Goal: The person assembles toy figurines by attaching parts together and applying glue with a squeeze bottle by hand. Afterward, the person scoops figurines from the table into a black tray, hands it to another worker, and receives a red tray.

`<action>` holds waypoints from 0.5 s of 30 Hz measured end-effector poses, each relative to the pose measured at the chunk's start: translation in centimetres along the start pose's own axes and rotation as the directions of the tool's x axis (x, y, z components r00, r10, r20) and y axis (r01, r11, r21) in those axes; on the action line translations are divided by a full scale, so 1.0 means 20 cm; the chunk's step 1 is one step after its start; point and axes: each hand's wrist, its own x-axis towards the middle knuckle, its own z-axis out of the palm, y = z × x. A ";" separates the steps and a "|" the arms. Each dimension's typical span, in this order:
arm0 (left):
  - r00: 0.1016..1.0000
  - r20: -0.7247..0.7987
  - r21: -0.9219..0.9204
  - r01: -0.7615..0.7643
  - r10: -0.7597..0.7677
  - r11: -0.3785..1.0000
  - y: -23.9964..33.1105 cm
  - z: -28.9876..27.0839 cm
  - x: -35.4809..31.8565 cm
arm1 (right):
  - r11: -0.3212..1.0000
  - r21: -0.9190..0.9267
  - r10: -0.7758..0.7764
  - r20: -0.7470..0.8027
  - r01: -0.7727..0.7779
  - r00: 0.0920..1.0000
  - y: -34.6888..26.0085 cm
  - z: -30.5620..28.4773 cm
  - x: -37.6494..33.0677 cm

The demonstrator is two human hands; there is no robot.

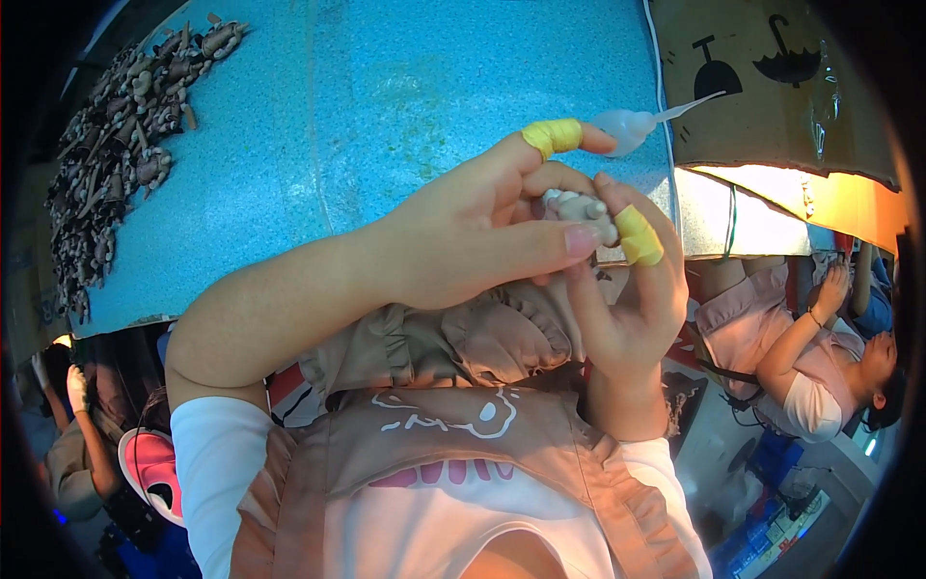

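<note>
At the far left, a person (77,434) is sitting or standing beyond the table edge, mostly in shadow. Above, a heap of small brown and grey figures (121,145) is lying on the blue table (415,87), crowding its left side; it is probably being kept there so the space before the hands is staying free for working.

The left hand (482,227) is reaching across from the left, its thumb pressing on the near side of a small pale figure (577,206) while bent fingers are backing it from behind. Its index finger, wrapped in yellow tape (553,137), is stretching away from the pinch, its tip resting at or just beside a clear dropper bottle (627,127); whether they are touching, I cannot tell. The figure is sitting between the two hands, above the brown apron (453,415), likely being held up close for a better look.

The right hand (627,299) is curling in from the right, fingers pinching around the figure's other side, seemingly steadying it; the exact contact is partly hiding. The bottle's thin spout is pointing right, toward a cardboard box (772,116). At the far right, a co-worker (810,372) is sitting with raised hands.
</note>
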 end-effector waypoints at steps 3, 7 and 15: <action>1.000 0.015 0.019 -0.025 0.024 1.000 -0.03 -0.01 0.00 | 0.977 -0.128 -0.172 -0.001 0.170 0.985 0.01 0.02 0.00; 1.000 0.010 0.077 -0.021 0.020 0.997 -0.03 -0.03 0.01 | 0.968 -0.168 -0.189 -0.009 0.185 0.982 0.01 0.04 0.00; 0.999 -0.041 0.070 -0.011 0.014 0.997 0.00 -0.06 0.02 | 0.971 -0.157 -0.185 -0.019 0.180 0.982 0.01 0.08 0.03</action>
